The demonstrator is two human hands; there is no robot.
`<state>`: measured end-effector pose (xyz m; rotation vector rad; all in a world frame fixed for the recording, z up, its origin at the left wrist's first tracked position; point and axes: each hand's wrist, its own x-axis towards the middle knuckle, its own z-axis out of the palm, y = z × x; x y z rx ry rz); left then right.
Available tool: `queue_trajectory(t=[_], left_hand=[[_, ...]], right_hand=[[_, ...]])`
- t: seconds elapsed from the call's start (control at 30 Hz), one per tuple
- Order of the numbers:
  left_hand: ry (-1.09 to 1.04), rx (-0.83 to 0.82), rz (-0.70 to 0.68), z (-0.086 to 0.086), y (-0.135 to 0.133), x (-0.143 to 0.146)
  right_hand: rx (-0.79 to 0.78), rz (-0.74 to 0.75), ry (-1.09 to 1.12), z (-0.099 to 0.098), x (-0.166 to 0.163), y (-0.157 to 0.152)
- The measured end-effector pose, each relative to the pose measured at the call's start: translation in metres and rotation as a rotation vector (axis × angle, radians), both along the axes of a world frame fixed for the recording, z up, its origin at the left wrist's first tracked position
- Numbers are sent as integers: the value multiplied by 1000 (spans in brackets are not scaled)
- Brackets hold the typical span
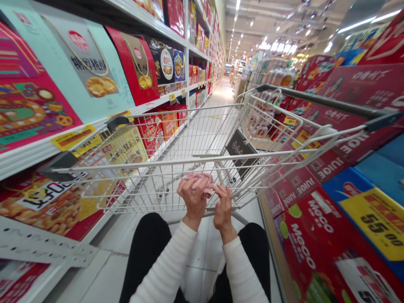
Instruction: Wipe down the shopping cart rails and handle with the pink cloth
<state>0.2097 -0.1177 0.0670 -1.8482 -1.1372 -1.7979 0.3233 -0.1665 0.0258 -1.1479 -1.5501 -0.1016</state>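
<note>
A bunched pink cloth [203, 182] lies against the near side of the wire shopping cart [151, 165]. My left hand [192, 197] is closed around it, with its fingers over the folds. Close on the right, my right hand [223, 206] has bent fingers, and its fingertips meet the cloth's right edge, apparently pinching it. Both hands are in front of the cart's wires, low on its side. Part of the cloth is hidden behind my left fingers.
Shelves with boxed snacks [94, 63] rise on the left. Stacked red drink cartons [303, 235] and a yellow price sign [375, 223] stand close on the right. The cart's handle [322, 101] is at upper right. Behind the cart, a tiled aisle [221, 92] runs away.
</note>
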Motion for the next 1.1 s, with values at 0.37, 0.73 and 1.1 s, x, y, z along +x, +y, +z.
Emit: queue_trajectory(t=[0.37, 0.73, 1.1], left_hand=[[78, -100, 64, -54, -18, -14], [127, -268, 10, -115, -18, -29], [72, -131, 62, -92, -12, -25]], right_hand=[[-5, -16, 14, -2, -1, 2], [-9, -34, -9, -3, -1, 1], [8, -35, -14, -4, -1, 1]])
